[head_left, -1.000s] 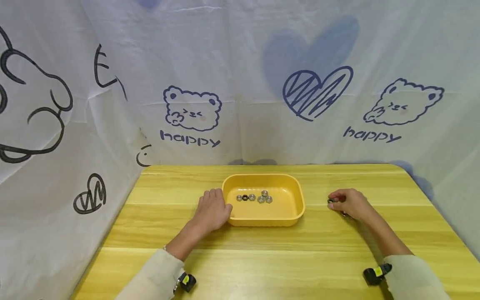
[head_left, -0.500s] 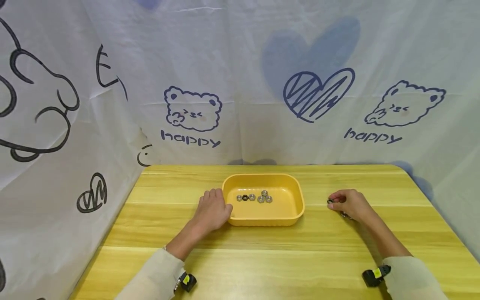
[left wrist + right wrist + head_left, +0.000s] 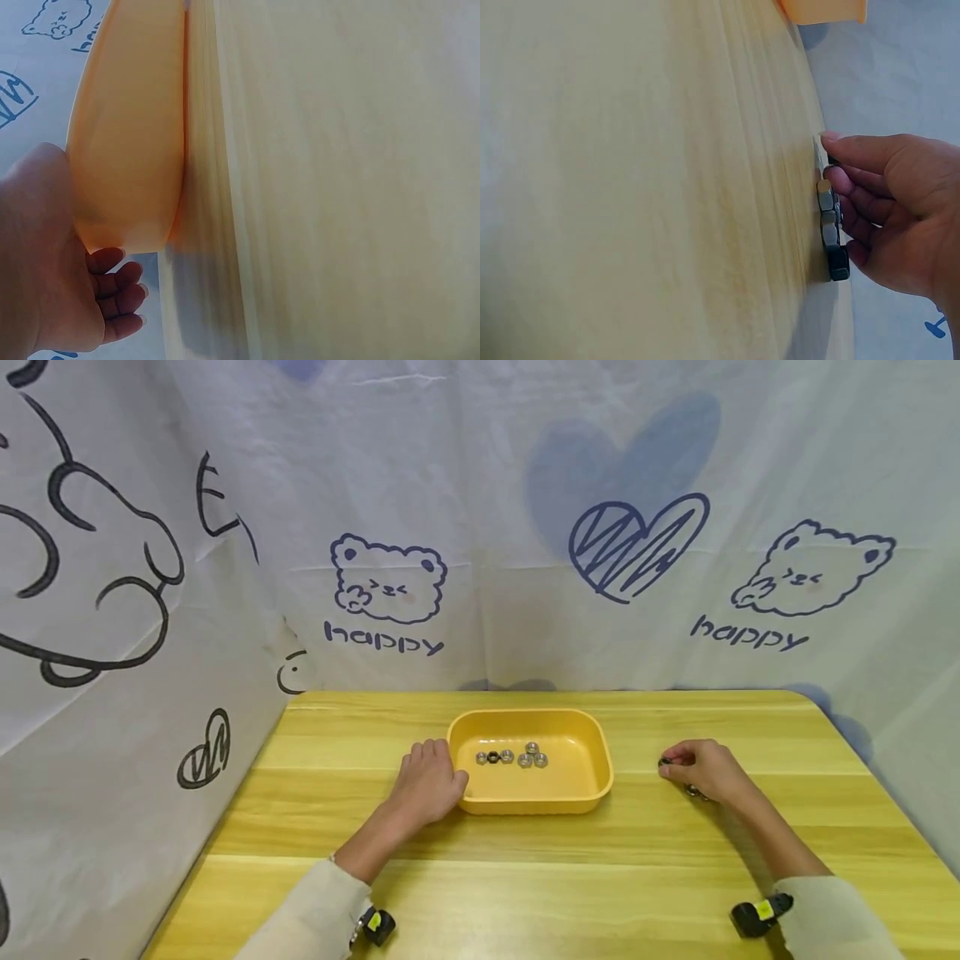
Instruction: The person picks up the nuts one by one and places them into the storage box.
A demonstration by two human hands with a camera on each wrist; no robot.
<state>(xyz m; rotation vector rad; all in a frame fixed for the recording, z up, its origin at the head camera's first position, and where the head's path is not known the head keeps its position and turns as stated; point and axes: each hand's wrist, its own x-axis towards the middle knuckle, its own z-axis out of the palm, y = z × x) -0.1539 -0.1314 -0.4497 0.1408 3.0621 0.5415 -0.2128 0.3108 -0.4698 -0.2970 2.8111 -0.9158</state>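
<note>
My left hand (image 3: 426, 783) grips the left end of a yellow plastic tray (image 3: 532, 805), thumb at the rim. In the left wrist view its fingers (image 3: 120, 302) curl by the tray's end wall. Several hex nuts lie inside the tray, including a silver nut (image 3: 532, 748) and a black nut (image 3: 493, 757). Right of the tray, my right hand (image 3: 708, 768) pinches another black nut (image 3: 664, 762) between thumb and fingers, low over the table. Under that palm, more nuts (image 3: 829, 225), silver and dark, sit close together on the table; the hand partly hides them in the head view.
The wood-grain table (image 3: 510, 902) runs back to a white printed cloth (image 3: 495, 593). More cloth hangs along the left and right sides. A black wrist camera (image 3: 378, 927) is strapped at the left sleeve, and another camera (image 3: 752, 918) at the right.
The head view has shifted very slightly. Both hands, the tray and the nuts keep practically the same places, and the right hand still pinches the black nut.
</note>
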